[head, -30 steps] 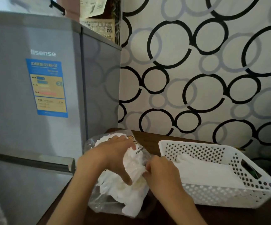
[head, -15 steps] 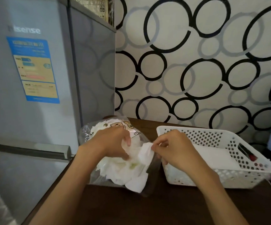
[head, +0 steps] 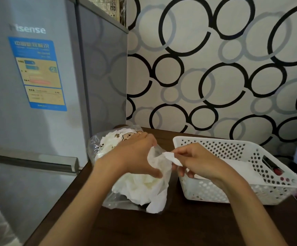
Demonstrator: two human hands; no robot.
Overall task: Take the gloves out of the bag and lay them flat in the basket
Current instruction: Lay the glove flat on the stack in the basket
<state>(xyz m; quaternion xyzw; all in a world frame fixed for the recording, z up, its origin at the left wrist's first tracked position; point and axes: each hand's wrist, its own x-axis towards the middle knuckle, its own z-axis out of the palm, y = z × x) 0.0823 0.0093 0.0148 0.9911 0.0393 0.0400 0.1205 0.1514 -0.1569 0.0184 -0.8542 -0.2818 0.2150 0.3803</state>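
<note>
Hands at work: left grip [head: 135, 157] clutches bag [head: 108, 203], right grip [head: 195, 160] pinches one glove [head: 170, 157] free; basket [head: 215, 196] holds some, most gloves [head: 144, 185] remain.

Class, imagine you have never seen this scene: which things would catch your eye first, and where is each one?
At the centre, two bare hands work over a clear bag stuffed with white gloves: the left hand holds the bundle while the right hand pinches one thin white glove. Right of them sits a white perforated basket on the dark table. Behind, bold black-ringed wallpaper fills the wall, with a grey fridge at left.
</note>
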